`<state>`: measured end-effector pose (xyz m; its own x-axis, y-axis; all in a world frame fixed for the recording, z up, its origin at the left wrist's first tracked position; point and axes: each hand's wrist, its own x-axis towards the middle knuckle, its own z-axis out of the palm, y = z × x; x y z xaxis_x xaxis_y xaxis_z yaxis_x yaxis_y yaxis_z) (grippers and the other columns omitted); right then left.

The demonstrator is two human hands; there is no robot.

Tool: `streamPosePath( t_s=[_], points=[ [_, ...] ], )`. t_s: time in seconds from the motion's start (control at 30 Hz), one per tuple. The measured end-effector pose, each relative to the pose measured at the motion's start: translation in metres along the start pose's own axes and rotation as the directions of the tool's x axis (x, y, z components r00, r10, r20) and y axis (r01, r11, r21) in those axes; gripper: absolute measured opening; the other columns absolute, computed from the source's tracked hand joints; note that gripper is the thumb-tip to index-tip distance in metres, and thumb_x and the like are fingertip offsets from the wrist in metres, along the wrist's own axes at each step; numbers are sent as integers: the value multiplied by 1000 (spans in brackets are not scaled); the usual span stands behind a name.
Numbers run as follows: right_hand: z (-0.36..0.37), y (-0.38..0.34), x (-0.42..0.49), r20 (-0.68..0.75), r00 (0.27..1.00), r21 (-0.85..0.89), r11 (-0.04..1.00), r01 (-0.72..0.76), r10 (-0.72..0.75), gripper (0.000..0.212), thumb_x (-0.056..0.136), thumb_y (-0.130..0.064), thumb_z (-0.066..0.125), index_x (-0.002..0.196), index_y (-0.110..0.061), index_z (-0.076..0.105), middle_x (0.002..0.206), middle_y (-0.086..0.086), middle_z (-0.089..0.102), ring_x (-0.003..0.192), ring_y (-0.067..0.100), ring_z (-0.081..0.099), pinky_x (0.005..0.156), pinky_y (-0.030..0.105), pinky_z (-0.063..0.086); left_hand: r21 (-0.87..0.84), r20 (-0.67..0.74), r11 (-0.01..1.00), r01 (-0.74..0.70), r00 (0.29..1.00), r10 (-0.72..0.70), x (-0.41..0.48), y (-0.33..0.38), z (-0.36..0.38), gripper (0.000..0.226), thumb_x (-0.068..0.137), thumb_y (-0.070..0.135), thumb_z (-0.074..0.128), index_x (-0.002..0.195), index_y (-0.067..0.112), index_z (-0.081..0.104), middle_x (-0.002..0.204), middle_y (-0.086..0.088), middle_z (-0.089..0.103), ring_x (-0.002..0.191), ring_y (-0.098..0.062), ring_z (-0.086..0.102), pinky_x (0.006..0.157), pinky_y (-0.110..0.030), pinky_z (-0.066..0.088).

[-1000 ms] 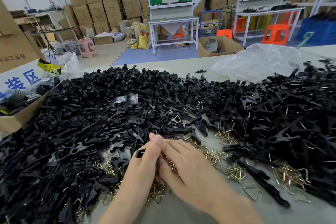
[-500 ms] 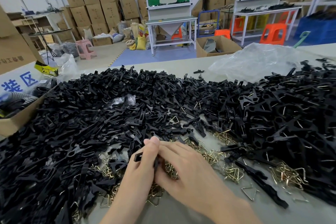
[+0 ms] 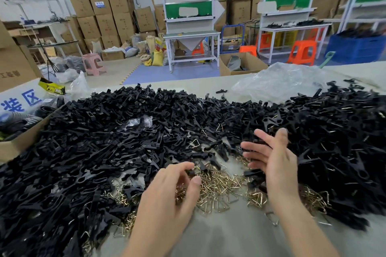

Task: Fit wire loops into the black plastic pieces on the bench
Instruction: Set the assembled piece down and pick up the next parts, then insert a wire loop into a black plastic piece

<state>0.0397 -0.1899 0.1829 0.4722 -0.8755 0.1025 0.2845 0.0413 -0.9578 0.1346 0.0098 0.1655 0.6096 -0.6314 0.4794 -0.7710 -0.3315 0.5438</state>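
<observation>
head view: a heap of brass-coloured wire loops (image 3: 217, 183) lies on the pale bench (image 3: 229, 236), and everything here is placed from that heap. the loops are small and roughly triangular, tangled, their points facing every way. black plastic pieces (image 3: 87, 152) are banked deep to the left of the heap, run behind it, and pile up again on its right, where many show a glint of wire. the pieces are long and narrow, and their long axes cross at all angles, so no single heading holds. one slim piece just behind and left of the heap lies with its long axis running straight away from the person. the left hand (image 3: 167, 196) hovers over the heap's left edge, palm down, fingers curled, thumb and forefinger tips close together. a small dark bit shows between them, but i cannot tell whether it is pinched. the right hand (image 3: 275, 165) is raised over the heap's right side, palm turned leftward, fingers straight and spread, holding nothing. well behind the heap lies a crumpled clear plastic bag (image 3: 282, 83). far to the heap's left a cardboard box (image 3: 18, 142) sits at the bench edge
</observation>
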Motion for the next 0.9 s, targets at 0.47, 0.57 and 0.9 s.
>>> streamPosePath(
  t_s=[0.47,0.57,0.9],
  points=[
    [44,60,-55,677,736,-718,233,655,16,64,97,-64,11,151,-41,36,156,-17,37,147,10,24,123,34,12,599,-36,734,319,927,-374,-20,-28,-5,74,91,74,17,141,32,51,147,1,51,142,-23,37,120,-42,25],
    [43,60,-56,655,752,-700,316,641,-75,45,98,-55,25,130,-43,53,134,-24,52,128,5,40,115,33,31,462,-68,834,301,950,-306,-21,-31,-8,48,92,58,53,122,24,69,121,0,67,124,-25,55,103,-42,41],
    [46,58,-53,571,817,-764,310,566,-84,48,94,-61,29,134,-42,46,115,-25,47,110,-2,36,100,21,33,181,-135,961,207,974,-184,-16,-29,-11,46,93,64,42,118,32,65,112,19,56,110,-9,52,97,-33,39]
  ],
)
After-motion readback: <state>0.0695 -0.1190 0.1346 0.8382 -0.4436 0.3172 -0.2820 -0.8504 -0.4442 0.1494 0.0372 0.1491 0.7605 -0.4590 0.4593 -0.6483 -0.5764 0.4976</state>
